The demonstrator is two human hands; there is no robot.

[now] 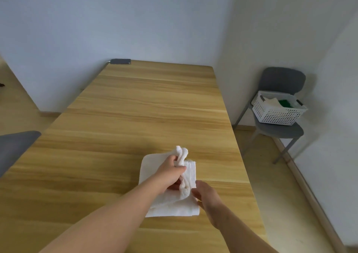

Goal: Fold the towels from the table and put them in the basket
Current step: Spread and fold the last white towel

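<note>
Lying on the light wooden table [145, 107], toward its near right side: 1 white terry towel [174, 208], partly folded, 1 section bunched up. Left hand [170, 172] has its fingers curled round that bunch, raising it above the flat layers. Right hand [207, 194] pinches the towel's right edge between thumb and fingertips. White perforated plastic basket [277, 115] sits on a grey chair [280, 78], well right of the table, holding white cloth and something green.
</note>
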